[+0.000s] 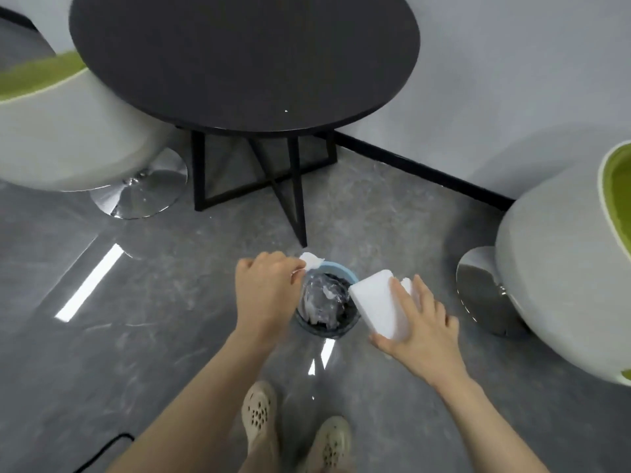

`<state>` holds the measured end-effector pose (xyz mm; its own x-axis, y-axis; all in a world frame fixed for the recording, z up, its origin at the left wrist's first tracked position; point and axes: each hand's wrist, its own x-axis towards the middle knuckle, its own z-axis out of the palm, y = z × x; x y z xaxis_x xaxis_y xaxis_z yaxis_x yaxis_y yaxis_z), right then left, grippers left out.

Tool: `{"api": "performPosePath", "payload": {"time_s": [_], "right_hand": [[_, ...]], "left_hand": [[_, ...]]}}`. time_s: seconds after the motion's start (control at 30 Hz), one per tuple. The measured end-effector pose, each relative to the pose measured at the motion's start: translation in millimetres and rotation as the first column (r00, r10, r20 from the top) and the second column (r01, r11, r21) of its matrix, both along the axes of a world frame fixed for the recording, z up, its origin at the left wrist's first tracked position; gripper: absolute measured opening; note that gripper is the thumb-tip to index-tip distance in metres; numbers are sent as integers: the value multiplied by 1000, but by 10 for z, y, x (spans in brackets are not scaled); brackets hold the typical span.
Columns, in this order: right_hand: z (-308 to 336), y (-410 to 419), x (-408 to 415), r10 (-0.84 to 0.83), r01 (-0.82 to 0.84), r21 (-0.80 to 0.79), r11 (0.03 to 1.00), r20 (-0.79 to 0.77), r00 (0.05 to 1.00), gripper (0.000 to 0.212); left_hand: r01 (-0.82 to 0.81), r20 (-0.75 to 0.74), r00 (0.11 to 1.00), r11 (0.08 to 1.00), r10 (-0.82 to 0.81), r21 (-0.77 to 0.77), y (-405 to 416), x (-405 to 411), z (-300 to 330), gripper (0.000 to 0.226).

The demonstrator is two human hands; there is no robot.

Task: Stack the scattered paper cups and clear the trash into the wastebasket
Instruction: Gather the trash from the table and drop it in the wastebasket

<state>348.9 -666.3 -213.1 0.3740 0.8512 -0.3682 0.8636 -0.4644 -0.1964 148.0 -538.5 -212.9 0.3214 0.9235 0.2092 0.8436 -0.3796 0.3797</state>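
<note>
Wastebasket (345,272), small and round, pale blue rim, dark liner: stands on the grey floor (170,319) just in front of the table leg, directly below both hands. Crumpled clear plastic and other rubbish already lie inside.

Round dark table (239,56): nothing on its top except one tiny white speck near the front edge. No paper cups stand anywhere in view.

Two white tub chairs with green cushions, one at left (68,131), one at right (563,268), each on a chrome disc base.

White block (379,305), rectangular with rounded corners, possibly foam or a soft packet: held tilted over the basket's right rim. A second white piece shows just behind its upper edge; what it is cannot be told.

Right hand (423,329): fingers spread fairly wide along the block's outer face, thumb underneath, supporting it.

Left hand (266,288): fingers curled, pinching a small white scrap (311,260) at the basket's far-left rim.

Step in hand, by judgement: the clearing of trash, at the point of release. The next move calls for letting the scrap go over the opening, then tipping or pressing the block down; it looks wide against the mouth and could catch on the rim.
</note>
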Motion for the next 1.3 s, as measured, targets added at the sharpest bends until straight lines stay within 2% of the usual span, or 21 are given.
{"api": "performPosePath", "payload": {"time_s": [0.13,0.3,0.43,0.6,0.73,0.9,1.0,1.17,1.3], "right_hand": [[-824,373,37,-64,64,6,998,-2,998,102],[-2199,699,68,-146,145,-15,989,-22,989,107],[-3107,825,84,-151,151,-47,987,-6,988,107],[-3857,901,137,-150,151,-47,987,11,989,108],[-4158,966,145,-139,138,-76,987,-5,990,113],[-4098,1018,207,-105,108,-95,990,35,994,107],[-3780,1056,229,-88,92,-88,992,51,995,100],[-2772,1046,255,-66,67,-77,995,16,998,92],[-1601,996,323,-72,69,-46,997,-64,995,63]], "left_hand": [[91,-31,995,996,-91,-4,324,241,-835,12],[153,-37,988,988,-152,23,520,512,-2248,3],[150,-76,985,988,-153,-40,587,637,-3202,14],[200,-36,978,971,-206,-131,604,774,-3955,21],[196,-116,967,955,-226,-225,649,835,-4354,32],[179,-196,945,914,-263,-364,685,865,-4239,41],[202,-191,943,923,-274,-326,720,920,-3869,33],[214,-163,949,929,-271,-300,735,991,-2846,31],[259,-149,939,924,-309,-283,709,1061,-1741,33]]}}
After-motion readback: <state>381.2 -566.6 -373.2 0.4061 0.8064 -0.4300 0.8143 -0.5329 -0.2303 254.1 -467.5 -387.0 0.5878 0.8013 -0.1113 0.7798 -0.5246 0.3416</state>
